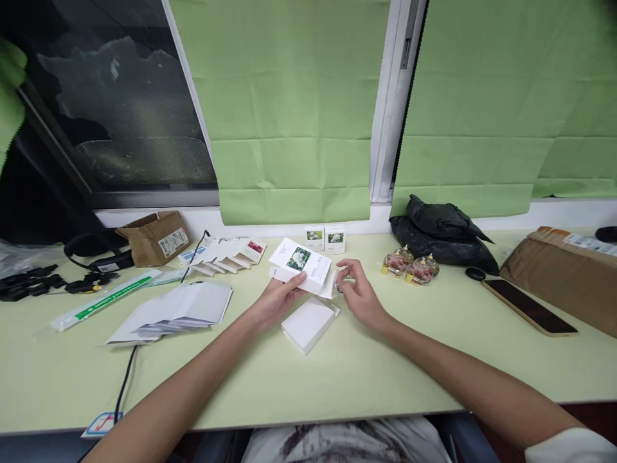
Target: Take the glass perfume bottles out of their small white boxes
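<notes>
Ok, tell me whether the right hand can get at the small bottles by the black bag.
Probably yes: the right hand sits just beside the small bottles, with only bare table between them.

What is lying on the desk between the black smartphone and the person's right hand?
In the head view, small round bottles with gold caps stand between the right hand and the smartphone.

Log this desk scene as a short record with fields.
left hand: holds a flat flower-print carton
right hand: at the carton's right end, pinching something small; what it is cannot be told
in front of hands: white box on the table
behind: two small boxes
right: bottles, phone
left: fanned flat cartons
</notes>
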Demonstrator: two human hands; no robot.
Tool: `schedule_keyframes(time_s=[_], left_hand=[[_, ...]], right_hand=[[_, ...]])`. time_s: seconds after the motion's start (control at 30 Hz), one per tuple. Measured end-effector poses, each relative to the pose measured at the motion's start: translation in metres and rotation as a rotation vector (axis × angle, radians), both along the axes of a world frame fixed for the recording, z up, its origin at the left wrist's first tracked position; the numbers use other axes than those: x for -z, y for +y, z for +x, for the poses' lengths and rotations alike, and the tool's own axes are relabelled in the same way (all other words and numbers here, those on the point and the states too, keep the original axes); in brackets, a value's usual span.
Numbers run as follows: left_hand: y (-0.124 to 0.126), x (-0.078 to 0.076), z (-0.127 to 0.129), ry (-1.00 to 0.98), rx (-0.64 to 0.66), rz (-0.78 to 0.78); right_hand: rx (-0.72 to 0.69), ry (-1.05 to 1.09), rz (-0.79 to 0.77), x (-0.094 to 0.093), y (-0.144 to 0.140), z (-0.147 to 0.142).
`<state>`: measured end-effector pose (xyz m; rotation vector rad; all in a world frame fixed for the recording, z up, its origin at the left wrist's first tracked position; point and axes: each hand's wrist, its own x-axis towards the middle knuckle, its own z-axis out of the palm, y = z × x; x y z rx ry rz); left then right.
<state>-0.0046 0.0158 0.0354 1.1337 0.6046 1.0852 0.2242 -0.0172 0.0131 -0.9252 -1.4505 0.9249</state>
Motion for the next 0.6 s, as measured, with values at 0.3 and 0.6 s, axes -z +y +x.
schedule_keyframes(time_s=[0.3, 0.6], left_hand=[[-0.0014, -0.0014, 0.0007, -0.025, 0.000, 0.012], [-0.0022, -0.0023, 0.0017, -0.030, -0.063, -0.003]], right_hand=[[-0.209, -0.085, 0.032, -0.0031, -0.0038, 0.0010], [-0.306, 0.004, -0.108, -0.0004, 0.0023, 0.0011]])
